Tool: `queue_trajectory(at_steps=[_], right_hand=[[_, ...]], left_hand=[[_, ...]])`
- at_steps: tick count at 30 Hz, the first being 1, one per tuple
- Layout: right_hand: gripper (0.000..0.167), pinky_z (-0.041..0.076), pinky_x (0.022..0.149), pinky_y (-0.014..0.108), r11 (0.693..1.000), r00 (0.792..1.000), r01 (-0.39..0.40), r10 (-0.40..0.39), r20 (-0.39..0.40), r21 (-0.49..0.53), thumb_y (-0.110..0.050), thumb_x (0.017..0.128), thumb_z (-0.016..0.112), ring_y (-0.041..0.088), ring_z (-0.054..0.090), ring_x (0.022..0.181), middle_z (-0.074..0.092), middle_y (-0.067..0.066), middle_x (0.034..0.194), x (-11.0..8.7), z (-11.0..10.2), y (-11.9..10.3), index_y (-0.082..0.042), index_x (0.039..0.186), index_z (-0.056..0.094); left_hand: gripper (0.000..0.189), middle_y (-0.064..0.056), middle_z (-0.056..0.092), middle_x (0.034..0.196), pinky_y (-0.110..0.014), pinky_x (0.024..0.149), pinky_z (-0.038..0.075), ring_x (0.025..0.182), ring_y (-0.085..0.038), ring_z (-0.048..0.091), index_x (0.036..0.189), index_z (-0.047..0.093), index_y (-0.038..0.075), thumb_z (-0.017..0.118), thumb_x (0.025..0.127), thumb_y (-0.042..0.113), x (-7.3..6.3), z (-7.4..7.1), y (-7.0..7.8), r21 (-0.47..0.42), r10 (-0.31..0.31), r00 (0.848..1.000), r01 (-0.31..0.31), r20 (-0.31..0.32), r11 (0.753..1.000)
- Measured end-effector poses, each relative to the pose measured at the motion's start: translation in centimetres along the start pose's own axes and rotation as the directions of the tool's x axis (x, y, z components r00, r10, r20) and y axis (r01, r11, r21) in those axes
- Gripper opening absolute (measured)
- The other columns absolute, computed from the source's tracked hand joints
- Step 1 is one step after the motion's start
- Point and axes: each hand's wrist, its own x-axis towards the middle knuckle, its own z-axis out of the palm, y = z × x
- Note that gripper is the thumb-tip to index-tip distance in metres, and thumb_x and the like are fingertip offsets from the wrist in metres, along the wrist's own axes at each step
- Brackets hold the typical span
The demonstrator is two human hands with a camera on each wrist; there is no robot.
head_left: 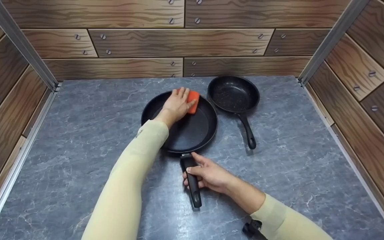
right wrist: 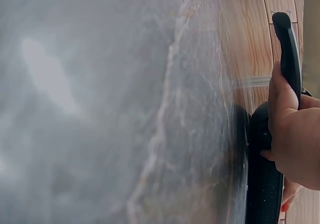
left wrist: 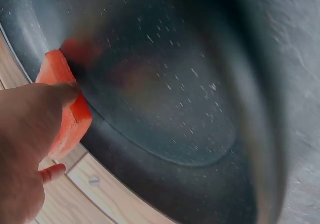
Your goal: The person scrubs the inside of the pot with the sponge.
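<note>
A large black frying pan (head_left: 192,133) sits on the grey marbled tabletop, its handle (head_left: 192,186) towards the near edge. My right hand (head_left: 213,176) grips that handle, with the thumb on top and fingers around the far side. At the pan's far inner wall, my left hand (head_left: 178,105) holds an orange sponge (head_left: 193,100) against the surface. In the left wrist view, the thumb of the left hand (left wrist: 25,129) presses on the sponge (left wrist: 77,119), and small pale specks show on the pan's floor (left wrist: 185,94). The right wrist view has the handle (right wrist: 287,49) within the right hand (right wrist: 300,139).
A smaller black frying pan (head_left: 233,95) stands close to the right of the large one, its handle (head_left: 247,131) angled towards me. Wood-patterned walls (head_left: 178,43) with metal corner posts enclose the back and sides of the tabletop (head_left: 78,150).
</note>
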Motion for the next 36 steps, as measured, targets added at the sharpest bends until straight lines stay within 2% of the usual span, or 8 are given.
queue_trajectory(at_steps=[6,18,28,36], right_hand=[[0.091,0.064,0.076,0.039,1.000,1.000,-0.002,0.002,-0.001,-0.001,-0.004,0.105,0.056,0.022,0.075,0.084,0.070,0.016,0.101,0.0,0.1,0.0,-0.008,0.170,-0.006],[0.091,0.064,0.076,0.039,1.000,1.000,-0.002,0.002,0.003,-0.002,-0.004,0.105,0.057,0.023,0.075,0.085,0.070,0.015,0.102,-0.1,0.1,0.0,-0.008,0.170,-0.006],[0.089,0.064,0.076,0.037,1.000,1.000,-0.001,0.001,-0.009,-0.005,-0.004,0.106,0.055,0.022,0.075,0.085,0.069,0.015,0.103,-0.1,0.1,0.1,-0.009,0.170,-0.007],[0.088,0.064,0.075,0.037,1.000,1.000,0.006,-0.006,-0.013,-0.007,-0.004,0.107,0.053,0.022,0.075,0.086,0.069,0.015,0.103,-0.2,0.0,0.0,-0.009,0.170,-0.007]], left_hand=[[0.054,-0.028,0.025,0.170,-0.058,0.121,0.027,0.157,-0.043,0.026,0.167,0.036,0.025,0.034,0.113,0.021,-0.3,0.2,-0.9,-0.013,-0.071,0.996,0.071,0.046,0.997],[0.053,-0.030,0.028,0.168,-0.060,0.119,0.027,0.155,-0.044,0.029,0.166,0.040,0.023,0.033,0.113,0.018,-1.4,0.6,-1.8,-0.043,-0.130,0.990,0.133,0.061,0.990],[0.053,-0.030,0.030,0.167,-0.060,0.115,0.033,0.153,-0.046,0.031,0.166,0.040,0.022,0.031,0.114,0.019,-2.2,1.4,-2.8,-0.011,-0.179,0.981,0.180,0.076,0.984],[0.052,-0.031,0.032,0.166,-0.061,0.116,0.033,0.152,-0.047,0.033,0.165,0.042,0.019,0.030,0.114,0.021,-3.2,1.6,-3.7,-0.019,-0.206,0.976,0.208,0.071,0.978]])
